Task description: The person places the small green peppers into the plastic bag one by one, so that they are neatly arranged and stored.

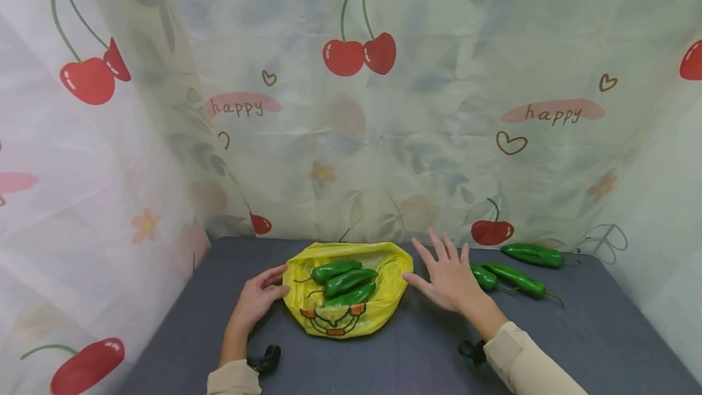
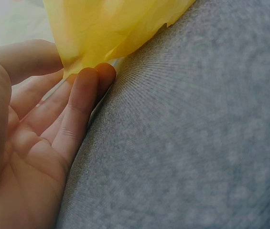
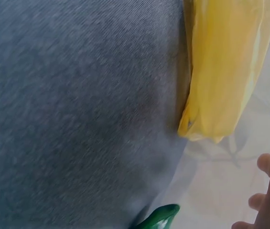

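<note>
The yellow bag (image 1: 378,317) rests on the table (image 1: 395,361), with three green peppers (image 1: 350,283) inside. Its thin plastic looks light and soft and may fold easily, so it is probably best held at both sides. The left grip (image 1: 258,297) pinches its left edge; the right grip (image 1: 451,279), fingers spread, is just beside its right edge. Three loose peppers (image 1: 517,278) lie further right.

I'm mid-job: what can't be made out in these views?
- Head: the underside of the nearest bagged pepper, hidden by the yellow bag.
- Head: one end of the loose pepper, behind the right hand.
- Left wrist: much of the yellow bag, cut off by the top edge.
- Right wrist: a pepper's remainder, cut off by the bottom edge.
</note>
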Demonstrator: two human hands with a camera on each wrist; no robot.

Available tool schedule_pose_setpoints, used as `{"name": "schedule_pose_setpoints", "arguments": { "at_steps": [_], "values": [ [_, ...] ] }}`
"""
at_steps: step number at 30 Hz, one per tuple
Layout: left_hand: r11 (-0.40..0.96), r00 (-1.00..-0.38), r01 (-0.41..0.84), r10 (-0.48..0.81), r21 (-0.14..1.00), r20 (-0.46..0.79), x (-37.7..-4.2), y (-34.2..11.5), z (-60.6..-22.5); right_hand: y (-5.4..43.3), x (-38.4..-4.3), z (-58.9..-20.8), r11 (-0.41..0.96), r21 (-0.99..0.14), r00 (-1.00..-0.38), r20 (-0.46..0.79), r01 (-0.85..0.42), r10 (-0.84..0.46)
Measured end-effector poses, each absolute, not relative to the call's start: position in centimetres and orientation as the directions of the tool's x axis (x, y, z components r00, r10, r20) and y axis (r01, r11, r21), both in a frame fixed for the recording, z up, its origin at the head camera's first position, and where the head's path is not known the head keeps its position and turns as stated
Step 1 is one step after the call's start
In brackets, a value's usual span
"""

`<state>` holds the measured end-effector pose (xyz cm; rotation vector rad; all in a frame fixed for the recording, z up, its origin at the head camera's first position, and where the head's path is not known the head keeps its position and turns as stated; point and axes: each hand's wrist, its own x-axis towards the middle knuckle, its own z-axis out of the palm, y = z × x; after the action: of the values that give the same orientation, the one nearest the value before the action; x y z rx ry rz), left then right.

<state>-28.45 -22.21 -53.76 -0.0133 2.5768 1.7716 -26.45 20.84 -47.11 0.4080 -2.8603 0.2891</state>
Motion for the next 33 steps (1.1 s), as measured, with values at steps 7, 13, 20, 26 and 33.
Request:
{"name": "schedule_pose_setpoints", "arguments": {
  "at_steps": [7, 13, 20, 26, 33],
  "values": [
    [0.362, -1.0, -0.018, 0.0, 0.932, -0.02, -28.5, -22.3, -53.8, 22.3, -26.3, -47.3, 0.951, -0.166, -0.946, 0.238, -0.262, -0.219],
    [0.361, -1.0, -0.019, 0.005, 0.932, -0.022, -28.4, -22.5, -53.8, 23.6, -26.5, -47.6, 0.962, -0.17, -0.963, 0.202, -0.213, -0.178],
    [0.344, -1.0, -0.021, 0.009, 0.939, -0.025, -28.5, -22.3, -53.9, 24.9, -26.1, -48.4, 0.969, -0.17, -0.971, 0.189, -0.177, -0.144],
    [0.362, -1.0, -0.023, 0.011, 0.932, -0.029, -28.5, -22.3, -53.8, 25.6, -25.9, -48.6, 0.972, -0.173, -0.975, 0.184, -0.16, -0.128],
    [0.353, -0.999, -0.029, 0.005, 0.935, -0.033, -28.5, -22.1, -53.8, 27.1, -25.9, -48.9, 0.975, -0.169, -0.978, 0.174, -0.145, -0.115]
  ]
}}
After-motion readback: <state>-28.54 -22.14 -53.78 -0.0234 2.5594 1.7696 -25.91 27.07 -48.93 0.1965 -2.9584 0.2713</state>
